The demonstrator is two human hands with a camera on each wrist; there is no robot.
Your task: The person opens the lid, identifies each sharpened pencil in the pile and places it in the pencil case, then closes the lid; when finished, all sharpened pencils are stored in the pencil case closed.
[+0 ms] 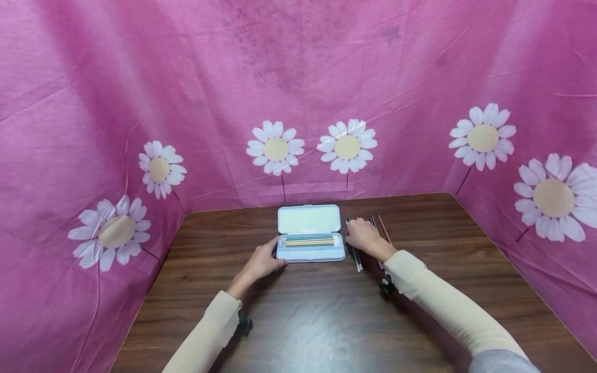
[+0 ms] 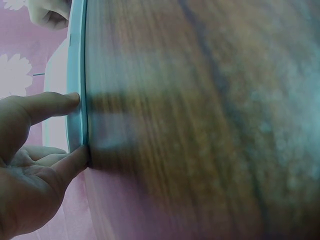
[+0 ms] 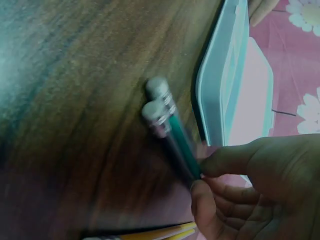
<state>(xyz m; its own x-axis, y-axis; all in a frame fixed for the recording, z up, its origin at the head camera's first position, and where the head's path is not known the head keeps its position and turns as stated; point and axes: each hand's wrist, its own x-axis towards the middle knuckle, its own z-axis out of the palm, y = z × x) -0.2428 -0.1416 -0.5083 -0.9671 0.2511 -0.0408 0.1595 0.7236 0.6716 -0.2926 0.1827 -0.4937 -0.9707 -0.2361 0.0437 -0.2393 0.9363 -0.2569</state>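
A white pencil case (image 1: pixel 311 254) lies with its lid (image 1: pixel 309 219) swung back, and several green and yellow pencils (image 1: pixel 310 242) rest inside. My left hand (image 1: pixel 262 261) holds the case at its front left corner, one fingertip against the front wall (image 2: pixel 76 120) and another at the corner. To the right of the case, my right hand (image 1: pixel 366 237) pinches two pencils (image 3: pixel 172 127), one green and one dark, between thumb and finger. Their white eraser ends point toward the near side of the table; their far ends are mostly hidden by the hand.
More loose pencils, among them a reddish one (image 1: pixel 384 227) and a dark one (image 1: pixel 373 221), lie just right of my right hand. A yellow pencil (image 3: pixel 167 232) shows low in the right wrist view. A pink flowered cloth (image 1: pixel 303 93) hangs around the brown wooden table (image 1: pixel 308 311).
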